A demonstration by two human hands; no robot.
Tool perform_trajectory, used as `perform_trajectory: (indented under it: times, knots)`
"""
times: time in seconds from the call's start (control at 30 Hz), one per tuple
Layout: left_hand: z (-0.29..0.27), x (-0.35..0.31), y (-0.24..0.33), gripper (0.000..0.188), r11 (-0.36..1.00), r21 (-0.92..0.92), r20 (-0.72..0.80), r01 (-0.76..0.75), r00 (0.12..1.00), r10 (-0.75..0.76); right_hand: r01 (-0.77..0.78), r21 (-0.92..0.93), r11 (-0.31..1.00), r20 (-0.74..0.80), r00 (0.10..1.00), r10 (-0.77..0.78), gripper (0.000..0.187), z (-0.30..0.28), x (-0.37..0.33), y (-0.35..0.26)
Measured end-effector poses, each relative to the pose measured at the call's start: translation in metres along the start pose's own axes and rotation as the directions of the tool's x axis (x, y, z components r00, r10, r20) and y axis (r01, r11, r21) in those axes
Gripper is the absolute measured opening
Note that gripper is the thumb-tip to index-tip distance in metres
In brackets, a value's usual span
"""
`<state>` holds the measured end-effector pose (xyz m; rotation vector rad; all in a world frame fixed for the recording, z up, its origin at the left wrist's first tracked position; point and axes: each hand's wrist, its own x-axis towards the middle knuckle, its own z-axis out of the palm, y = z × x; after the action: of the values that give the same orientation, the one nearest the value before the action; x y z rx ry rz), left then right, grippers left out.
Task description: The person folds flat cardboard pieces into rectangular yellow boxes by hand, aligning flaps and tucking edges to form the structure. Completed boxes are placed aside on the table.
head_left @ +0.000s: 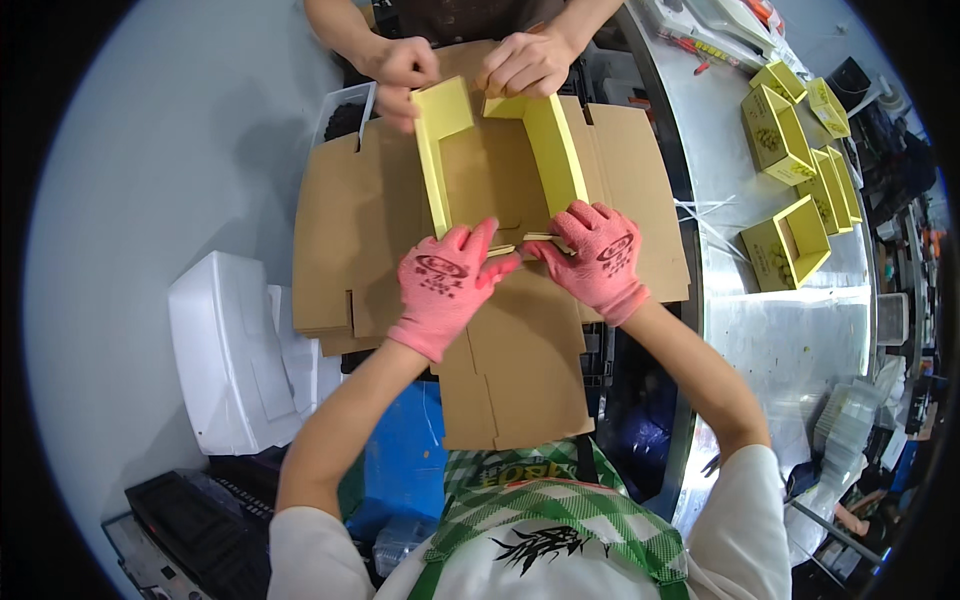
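A yellow cardboard box (556, 150) with upright side walls stands, partly folded, on a stack of flat brown cardboard (375, 215). Pink gloves cover both of my hands. At the box's near left corner, my left hand (445, 282) pinches a near end flap. My right hand (598, 258) closes on the flap at the near right corner. The two near flaps almost meet between my thumbs, and my fingers partly hide them. Across from me, a co-worker's right hand (528, 64) grips the far end. The co-worker's left hand (408, 70), blurred, is beside the far left flap.
On the right, a metal table (785, 335) carries several folded yellow boxes (788, 243) and thin white strips (715, 228). White foam boxes (225, 360) stand at the left near a grey wall. A white bin (345, 112) with dark contents sits far left. Something blue (405, 440) lies below.
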<state>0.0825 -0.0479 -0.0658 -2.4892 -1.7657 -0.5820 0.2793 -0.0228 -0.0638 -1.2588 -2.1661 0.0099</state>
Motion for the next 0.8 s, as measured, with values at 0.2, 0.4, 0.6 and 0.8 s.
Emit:
perform_trajectory:
  times: [0.2, 0.4, 0.6, 0.8]
  knots:
    - [-0.006, 0.006, 0.001, 0.056, 0.996, 0.025, 0.017, -0.09, 0.996, 0.09, 0.13, -0.036, 0.991, 0.101, 0.987, -0.126, 0.029, -0.004, 0.006, -0.001]
    - [-0.001, 0.014, 0.009, 0.059, 0.992, 0.097, 0.059, 0.086, 0.994, -0.092, 0.014, 0.457, 0.889, 0.131, 0.988, -0.082, 0.047, -0.034, -0.022, 0.013]
    - [0.003, 0.01, 0.01, 0.056, 0.99, 0.133, -0.001, 0.054, 0.999, -0.054, 0.526, 0.121, 0.842, 0.441, 0.731, -0.521, 0.054, -0.033, -0.113, 0.018]
    - [-0.006, 0.006, 0.009, 0.052, 0.991, 0.133, 0.03, 0.016, 0.999, -0.02, 0.47, 0.157, 0.869, 0.184, 0.85, -0.493, 0.045, -0.038, -0.083, 0.023]
